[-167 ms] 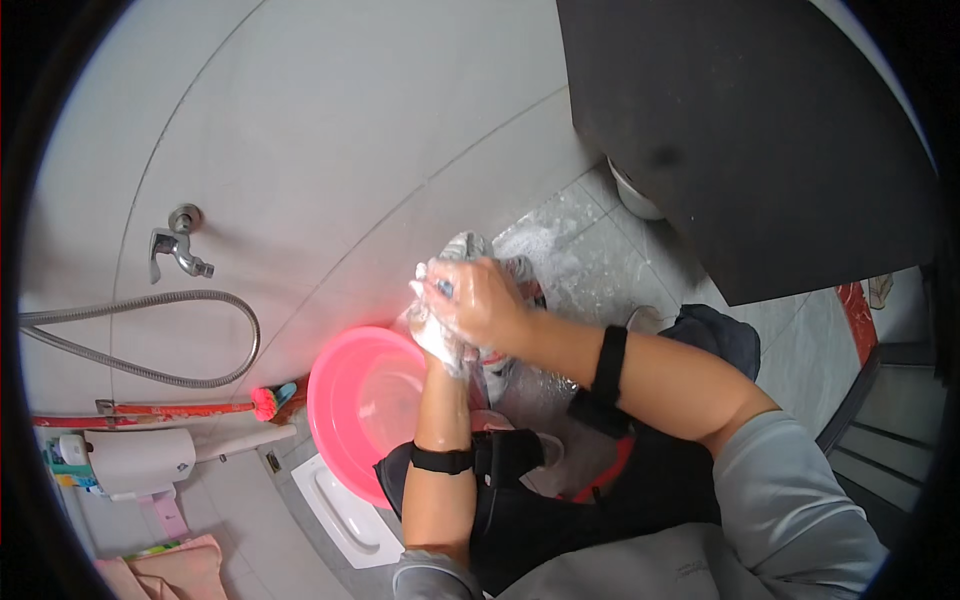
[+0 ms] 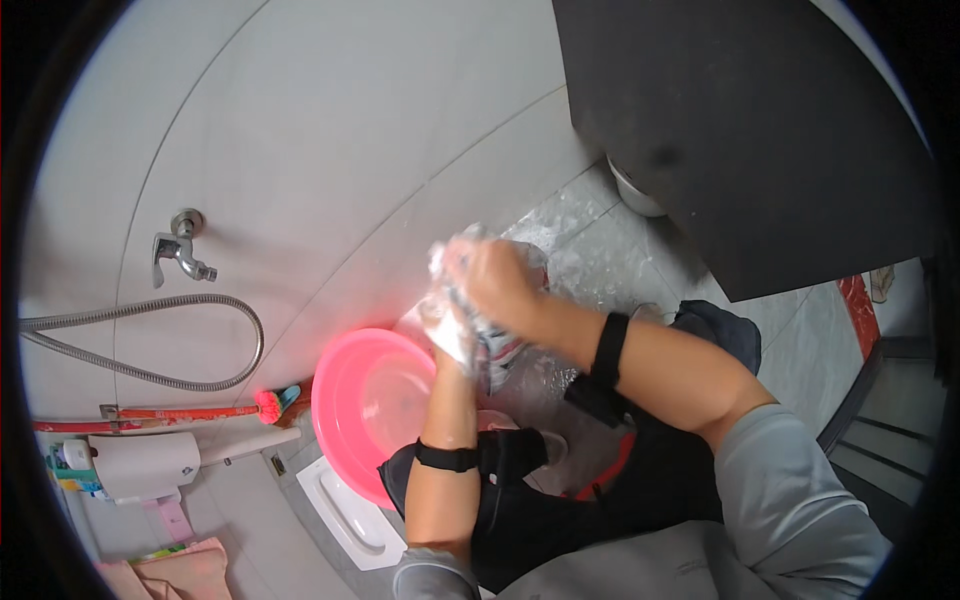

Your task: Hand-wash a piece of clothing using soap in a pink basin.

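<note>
the grey sleeves (image 2: 785, 480) of the person are nearest, and a black strap (image 2: 447, 457) circles the left forearm, with a similar one on the right. ahead of them, the hands meet at a soapy, patterned light cloth (image 2: 503, 347), lifted above the floor (image 2: 805, 350) and just to the right of a pink basin (image 2: 332, 440). the right hand (image 2: 497, 282) is blurred, its fingers curled tightly around a bunched part of the cloth; the left hand (image 2: 443, 318) is against the cloth too, but suds and folds cover it, so i cannot tell how its fingers are set. below the basin's level in view, a white rectangular fixture (image 2: 340, 515) sits partly under its edge. a dark bundle of fabric (image 2: 722, 333) lies on the grey tiles to the right, and white foam (image 2: 572, 222) spreads over the floor past the hands. farther off, a metal tap (image 2: 182, 250) and a looped metal hose (image 2: 240, 310) are at the pale wall (image 2: 380, 90), while a large dark panel (image 2: 740, 140) fills the upper right.
</note>
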`<state>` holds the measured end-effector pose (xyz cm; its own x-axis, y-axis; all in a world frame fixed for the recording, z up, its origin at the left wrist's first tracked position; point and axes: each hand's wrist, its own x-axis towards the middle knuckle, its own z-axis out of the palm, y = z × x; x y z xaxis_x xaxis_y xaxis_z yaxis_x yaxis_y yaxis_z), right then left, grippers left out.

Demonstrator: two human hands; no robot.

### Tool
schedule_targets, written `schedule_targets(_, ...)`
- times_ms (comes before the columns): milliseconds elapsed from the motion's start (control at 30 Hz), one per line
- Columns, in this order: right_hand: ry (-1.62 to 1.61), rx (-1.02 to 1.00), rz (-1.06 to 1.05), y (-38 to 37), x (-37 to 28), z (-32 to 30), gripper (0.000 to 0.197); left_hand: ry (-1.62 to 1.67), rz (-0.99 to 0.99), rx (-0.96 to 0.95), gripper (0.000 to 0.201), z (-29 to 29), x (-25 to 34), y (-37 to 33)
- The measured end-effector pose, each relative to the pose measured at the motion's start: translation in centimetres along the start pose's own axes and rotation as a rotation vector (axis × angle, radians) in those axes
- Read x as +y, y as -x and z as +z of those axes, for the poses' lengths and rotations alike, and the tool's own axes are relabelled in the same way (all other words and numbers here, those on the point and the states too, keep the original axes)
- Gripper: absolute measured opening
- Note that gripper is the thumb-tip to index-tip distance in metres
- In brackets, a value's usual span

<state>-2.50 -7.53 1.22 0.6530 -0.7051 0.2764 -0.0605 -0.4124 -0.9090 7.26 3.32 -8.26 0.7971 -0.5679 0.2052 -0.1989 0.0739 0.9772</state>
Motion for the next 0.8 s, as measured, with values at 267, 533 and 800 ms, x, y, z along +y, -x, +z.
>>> schedule_targets(267, 0.082, 0.027, 0.033, 0.1, 1.8, -0.7, 0.016, -0.288, -0.317, 0.080, 0.045, 6.8, 10.0, 1.1)
schedule_targets(533, 0.004, 0.075, 0.296, -2.3, 3.0, -3.0, 0.033, -0.221, -0.344, 0.012, 0.034, 8.5, 10.7, 1.4)
schedule_targets(800, -0.454, 0.076, 0.265, -3.7, 2.9, -3.5, 0.039, 0.757, -0.817, -0.205, 0.051, 7.3, 10.7, 0.0)
